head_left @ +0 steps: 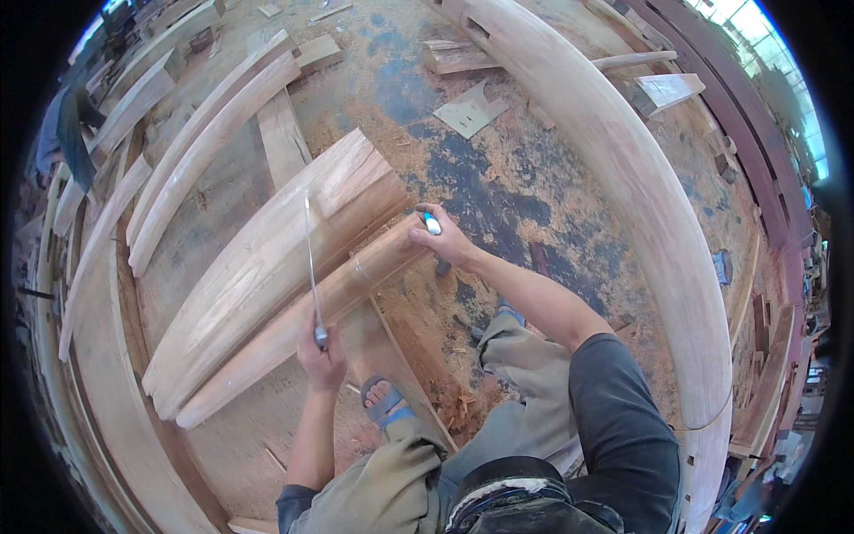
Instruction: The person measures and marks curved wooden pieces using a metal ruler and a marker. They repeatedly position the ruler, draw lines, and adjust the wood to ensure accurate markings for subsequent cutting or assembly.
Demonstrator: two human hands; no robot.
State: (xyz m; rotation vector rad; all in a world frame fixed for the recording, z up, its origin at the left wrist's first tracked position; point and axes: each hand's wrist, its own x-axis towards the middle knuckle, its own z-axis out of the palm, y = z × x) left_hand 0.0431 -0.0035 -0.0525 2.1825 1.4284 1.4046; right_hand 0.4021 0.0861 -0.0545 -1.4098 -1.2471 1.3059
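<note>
My left hand (322,363) is closed around the grey handle of a long, slender metal tool (311,262). Its thin shaft rises across the wood to a slightly bent tip; I cannot make out its exact kind. My right hand (452,244) grips a small blue-and-white object (431,222) at the upper end of a narrow curved timber (294,325). Thin pale marks cross that timber near its middle. Alongside it lies a thicker curved timber (267,240), with a squared end and a cracked, light top face.
A large, smooth curved beam (654,222) with mortises sweeps down the right side. More curved timbers (209,151) lie at the left, where another person (67,133) is partly visible. A flat pale sheet (471,109) rests on the sawdust-covered floor. My sandalled foot (384,405) stands beside a board.
</note>
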